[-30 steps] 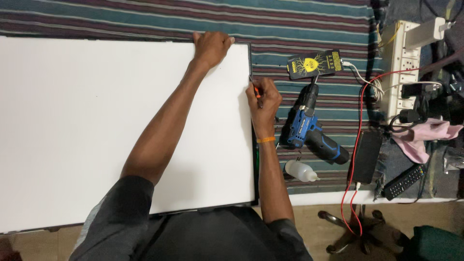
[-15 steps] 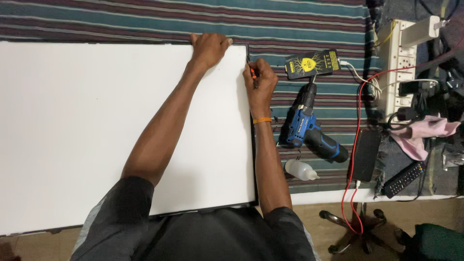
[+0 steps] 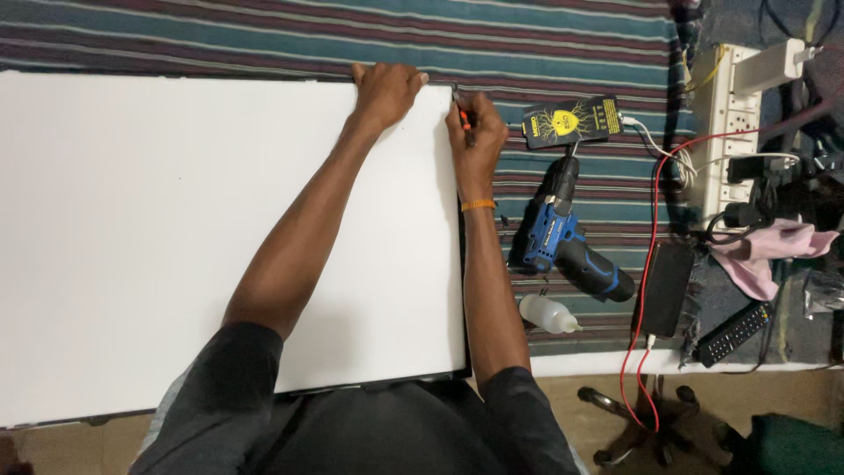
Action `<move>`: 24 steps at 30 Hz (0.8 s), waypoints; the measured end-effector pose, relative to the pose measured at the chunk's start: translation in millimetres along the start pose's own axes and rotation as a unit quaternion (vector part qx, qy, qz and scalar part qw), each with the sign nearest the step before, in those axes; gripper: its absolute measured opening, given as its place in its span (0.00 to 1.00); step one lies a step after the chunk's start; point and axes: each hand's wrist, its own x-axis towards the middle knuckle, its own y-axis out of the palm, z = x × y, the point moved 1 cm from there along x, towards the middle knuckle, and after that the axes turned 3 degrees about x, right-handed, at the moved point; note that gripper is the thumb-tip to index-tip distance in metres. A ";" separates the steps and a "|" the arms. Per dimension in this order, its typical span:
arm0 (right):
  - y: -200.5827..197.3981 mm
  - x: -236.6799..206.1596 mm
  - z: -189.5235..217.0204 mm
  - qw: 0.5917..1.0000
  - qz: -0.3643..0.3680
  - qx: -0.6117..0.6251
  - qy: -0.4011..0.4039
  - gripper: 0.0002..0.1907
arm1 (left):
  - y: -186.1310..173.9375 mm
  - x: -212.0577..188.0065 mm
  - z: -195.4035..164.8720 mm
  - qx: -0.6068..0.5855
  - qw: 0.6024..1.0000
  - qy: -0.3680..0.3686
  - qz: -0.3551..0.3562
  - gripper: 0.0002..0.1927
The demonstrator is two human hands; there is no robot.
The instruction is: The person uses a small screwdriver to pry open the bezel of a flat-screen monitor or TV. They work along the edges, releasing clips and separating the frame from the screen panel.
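White panel [image 3: 158, 237] flat on striped tabletop [image 3: 563, 35], filling left and centre. Left hand [image 3: 387, 88] palm-down, fingers curled over far edge near corner, pinning panel. Right hand [image 3: 475, 132] closed round small orange-tipped tool [image 3: 464, 120] at far right corner. Step, by look: working corner edge. Next calls for steady tip, panel held firm. Blue drill [image 3: 563, 242] idle beside.

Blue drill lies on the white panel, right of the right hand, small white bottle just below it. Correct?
Not quite. The head view shows the blue drill lying on the striped cloth, off the white panel. It is right of the right hand, with the small white bottle just below.
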 end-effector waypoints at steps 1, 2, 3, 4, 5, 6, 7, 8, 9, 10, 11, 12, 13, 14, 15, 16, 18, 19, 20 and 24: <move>0.7 0.8 -0.7 1.000 0.005 -0.007 0.008 0.08 | 0.7 -0.5 0.2 -0.008 1.000 0.001 0.000 0.19; 1.3 2.4 -1.0 1.000 0.008 -0.011 0.009 0.08 | 0.8 -0.5 0.1 -0.014 1.000 0.003 -0.006 0.19; 1.9 3.8 -1.5 1.000 0.004 -0.008 0.004 0.07 | 0.9 -0.9 0.3 -0.021 1.000 0.002 -0.007 0.19; 1.9 3.0 -1.5 1.000 0.000 -0.005 0.000 0.06 | 1.0 -1.2 0.2 -0.015 1.000 0.001 -0.006 0.19; 2.4 3.0 -1.4 1.000 -0.005 0.001 -0.009 0.05 | 0.5 -1.2 0.3 -0.008 1.000 0.001 -0.010 0.20; 3.7 6.1 -2.1 1.000 -0.006 0.020 -0.013 0.05 | 0.1 -1.2 0.5 -0.002 1.000 -0.004 -0.010 0.20; 4.6 7.0 -2.5 0.999 -0.005 0.037 -0.008 0.05 | -0.1 -1.3 0.6 0.000 1.000 -0.005 -0.009 0.20; 5.2 8.5 -2.8 0.999 -0.007 0.054 -0.006 0.05 | -1.2 -1.1 0.4 0.002 1.000 -0.005 -0.009 0.20; 5.1 9.3 -3.3 0.999 -0.004 0.042 0.006 0.06 | -1.2 -1.0 0.5 0.003 1.000 -0.001 -0.016 0.19; 6.9 10.4 -3.1 0.999 -0.004 0.035 0.015 0.07 | -2.5 -0.6 0.5 -0.001 1.000 0.012 -0.025 0.19; 7.3 10.9 -3.3 0.999 0.000 0.023 0.027 0.08 | -3.0 -1.0 -0.3 -0.008 0.999 0.021 -0.032 0.19; 7.8 10.6 -2.8 1.000 -0.008 0.022 0.020 0.08 | -4.1 -0.6 -0.2 -0.014 0.999 0.033 -0.040 0.19; 7.7 10.1 -2.5 1.000 -0.015 0.025 0.010 0.08 | -4.1 -1.0 -0.8 -0.011 0.998 0.035 -0.045 0.19; 8.2 9.1 -2.2 1.000 -0.017 0.025 0.004 0.07 | -5.2 -1.0 -0.7 -0.011 0.998 0.031 -0.045 0.19; 7.8 6.9 -2.5 1.000 -0.017 0.021 0.009 0.08 | -4.3 -2.1 -1.3 -0.011 0.999 0.026 -0.040 0.20; 8.9 7.0 -2.8 1.000 -0.017 0.018 0.012 0.08 | -4.9 -2.1 -1.3 -0.002 0.999 0.016 -0.030 0.20; 9.3 5.3 -4.5 1.000 -0.018 0.008 0.007 0.09 | -4.2 -3.3 -2.6 0.015 1.000 0.004 -0.013 0.21; 8.9 3.6 -5.6 1.000 -0.019 0.005 0.001 0.09 | -4.1 -4.1 -3.9 0.011 1.000 0.005 -0.012 0.21; 11.0 4.9 -7.2 1.000 -0.020 0.004 -0.008 0.09 | -4.7 -3.7 -4.5 0.008 1.000 0.005 -0.014 0.20; 14.5 7.6 -14.9 0.996 -0.051 0.075 -0.004 0.06 | -7.0 -2.2 -5.8 0.009 1.000 -0.004 -0.003 0.19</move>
